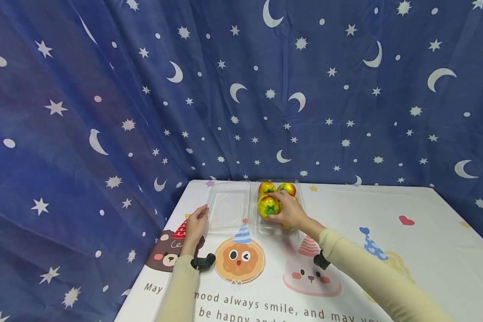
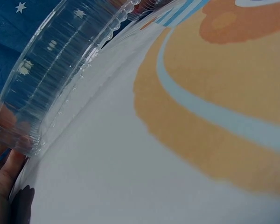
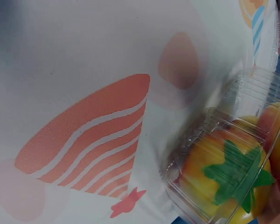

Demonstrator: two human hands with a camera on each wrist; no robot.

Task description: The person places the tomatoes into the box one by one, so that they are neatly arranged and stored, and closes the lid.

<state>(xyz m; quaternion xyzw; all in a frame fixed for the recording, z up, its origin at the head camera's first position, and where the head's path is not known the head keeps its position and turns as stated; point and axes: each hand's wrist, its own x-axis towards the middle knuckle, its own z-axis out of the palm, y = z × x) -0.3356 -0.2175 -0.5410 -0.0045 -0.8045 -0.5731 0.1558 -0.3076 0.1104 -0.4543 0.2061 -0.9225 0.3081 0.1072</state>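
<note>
A clear plastic clamshell box [image 1: 261, 226] lies unfolded, its lid [image 1: 229, 208] spread flat on the left. Several glossy yellow-red fruits with green star-shaped leaves sit in the right half, among them a back-left fruit [image 1: 267, 186] and a back-right fruit [image 1: 287, 188]. My right hand [image 1: 291, 212] reaches over that half, gripping one yellow-red fruit [image 1: 267, 207] between thumb and fingers. Through the box wall, the right wrist view shows another fruit [image 3: 233, 175] close up. My left hand [image 1: 196, 226] touches the lid's left edge, fingers fairly straight; some show through the plastic.
The box stands near the back edge of a table with a white printed cloth [image 1: 241, 286]. Behind and to the left hangs a blue curtain [image 1: 241, 89] with moons and stars. A black wrist device [image 1: 203, 262] sits on my left wrist.
</note>
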